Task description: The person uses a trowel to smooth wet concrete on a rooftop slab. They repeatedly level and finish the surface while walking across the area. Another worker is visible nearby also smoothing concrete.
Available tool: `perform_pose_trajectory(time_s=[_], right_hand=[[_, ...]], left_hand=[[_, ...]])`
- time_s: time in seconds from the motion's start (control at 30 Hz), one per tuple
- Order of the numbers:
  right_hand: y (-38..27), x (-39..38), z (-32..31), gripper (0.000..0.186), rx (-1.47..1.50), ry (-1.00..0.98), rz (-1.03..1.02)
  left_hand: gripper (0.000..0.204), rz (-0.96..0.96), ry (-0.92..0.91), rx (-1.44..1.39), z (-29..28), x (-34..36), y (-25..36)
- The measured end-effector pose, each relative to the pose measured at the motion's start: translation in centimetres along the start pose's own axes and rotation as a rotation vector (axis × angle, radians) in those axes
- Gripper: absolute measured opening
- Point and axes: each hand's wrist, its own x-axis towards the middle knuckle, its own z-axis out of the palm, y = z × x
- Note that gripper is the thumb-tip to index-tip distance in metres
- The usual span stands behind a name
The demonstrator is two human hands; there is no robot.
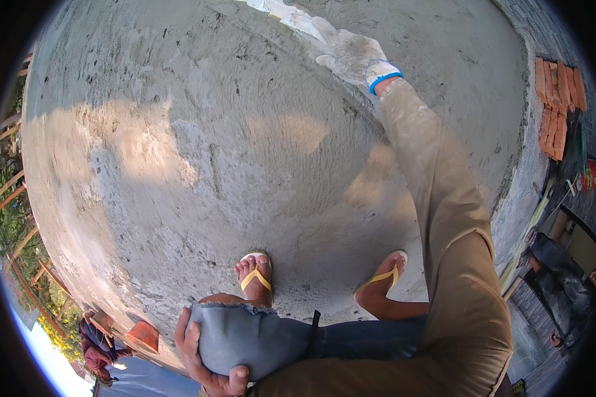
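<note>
My right hand (354,54), in a white knitted glove with a blue cuff, reaches far forward over wet grey mortar (179,66). Its fingers close on a long, pale, mortar-smeared bar (291,14) lying across the surface. The bar's far end runs out of view at the top, and the glove hides part of it. Bare, my left hand (208,360) is wrapped round my bent knee (245,341) in blue-grey trousers, its fingers curled over the side and its thumb below.
My feet in yellow-strapped flip-flops (257,281) stand on the mortar. Stacked orange bricks (558,99) lie beyond the right edge, with a seated person (563,281) nearer. At lower left are another person (98,344), an orange-red flat object (144,335) and wooden poles (23,248).
</note>
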Motion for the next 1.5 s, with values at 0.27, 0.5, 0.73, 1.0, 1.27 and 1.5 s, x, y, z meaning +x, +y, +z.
perform_pose_trajectory(time_s=[0.27,0.5,0.73,1.0,1.27,1.5], right_hand=[[-11.8,-9.8,3.3,0.039,0.002,-0.257,-0.219],[-17.3,-17.1,9.6,0.054,0.047,-0.271,-0.213],[-9.2,-13.0,2.6,0.043,-0.032,-0.095,0.178],[-1.8,-20.0,1.3,0.083,-0.021,-0.071,0.574],[8.9,-31.7,5.6,0.096,0.156,0.183,0.960],[-4.8,-20.5,4.0,0.091,0.194,0.044,0.615]], left_hand=[[0.087,0.296,-0.061,0.014,0.0,0.7,-3.8],[0.087,0.375,-0.069,-0.024,-1.3,-1.0,-5.4],[0.090,0.373,-0.105,-0.077,-2.6,-3.1,-7.7],[0.084,0.472,-0.167,-0.101,-4.2,-2.3,-9.5],[0.089,0.556,-0.030,-0.282,-3.8,-1.7,-12.8],[0.085,0.514,-0.078,-0.331,-4.2,-0.4,-12.6]])
